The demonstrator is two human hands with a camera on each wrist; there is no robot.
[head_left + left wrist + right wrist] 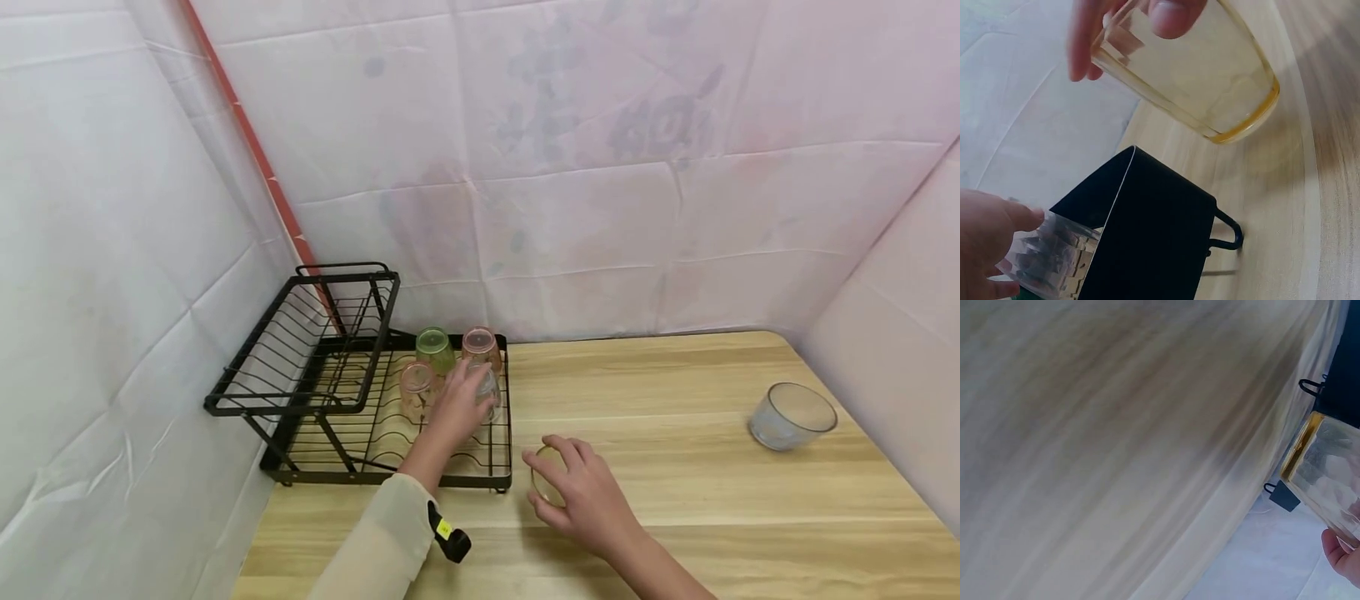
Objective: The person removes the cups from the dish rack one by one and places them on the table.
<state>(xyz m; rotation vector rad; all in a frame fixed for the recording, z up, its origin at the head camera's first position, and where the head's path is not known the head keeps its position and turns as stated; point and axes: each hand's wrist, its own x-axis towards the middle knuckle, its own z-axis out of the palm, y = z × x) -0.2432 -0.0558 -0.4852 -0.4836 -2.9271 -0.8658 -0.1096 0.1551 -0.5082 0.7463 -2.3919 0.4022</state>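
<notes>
A clear glass (pixel 489 392) stands upside down near the right end of a black dish rack (pixel 472 481). My left hand (pixel 457 404) holds it from the left, fingers over the top and thumb on the near side; the left wrist view shows this clear glass (pixel 1047 256) behind the rack's black edge. Right of the rack, my right hand (pixel 583 497) grips a pale yellow glass (pixel 550 475). In the left wrist view this yellow glass (pixel 1197 69) is tilted above the table. Green (pixel 433 346), pink (pixel 480 346) and light pink (pixel 417 387) glasses stand inverted around the clear one.
An upper wire tier (pixel 300 408) rises over the rack's left part. A clear glass bowl (pixel 792 417) stands at the right of the wooden table (pixel 675 400). White sheeting (pixel 570 208) hangs behind and at both sides.
</notes>
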